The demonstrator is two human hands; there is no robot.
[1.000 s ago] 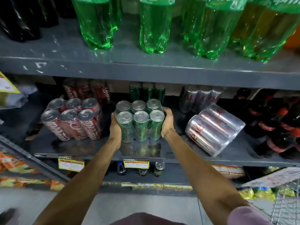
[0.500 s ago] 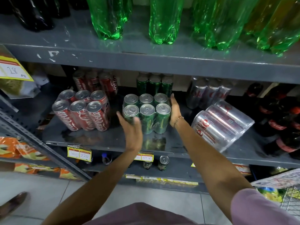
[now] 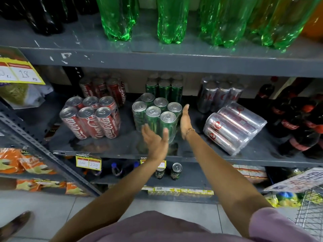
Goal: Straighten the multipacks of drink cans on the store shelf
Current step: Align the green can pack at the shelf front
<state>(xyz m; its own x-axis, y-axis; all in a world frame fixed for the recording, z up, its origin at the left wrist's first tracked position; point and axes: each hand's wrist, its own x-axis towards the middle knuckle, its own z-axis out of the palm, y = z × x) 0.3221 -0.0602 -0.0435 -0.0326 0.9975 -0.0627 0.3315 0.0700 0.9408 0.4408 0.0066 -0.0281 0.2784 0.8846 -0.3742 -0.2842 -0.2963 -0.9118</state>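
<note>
A shrink-wrapped pack of green cans (image 3: 155, 114) stands upright in the middle of the grey shelf (image 3: 113, 147), turned at an angle to the shelf's front edge. My left hand (image 3: 154, 142) is open, its fingers against the pack's front lower face. My right hand (image 3: 185, 122) is flat and open along the pack's right side. Left of it a red cola multipack (image 3: 90, 117) stands upright. On the right a silver cola multipack (image 3: 234, 126) lies on its side, askew.
More red (image 3: 103, 88), green (image 3: 164, 86) and silver (image 3: 220, 93) packs stand at the back. Dark cola bottles (image 3: 297, 123) crowd the right end. Green bottles (image 3: 171, 20) fill the shelf above. Loose cans (image 3: 176, 171) sit below; a wire basket (image 3: 309, 212) is at lower right.
My left hand let go of the green pack's left side and moved to its front. The right hand opened flat beside it. The pack has turned to an angle.
</note>
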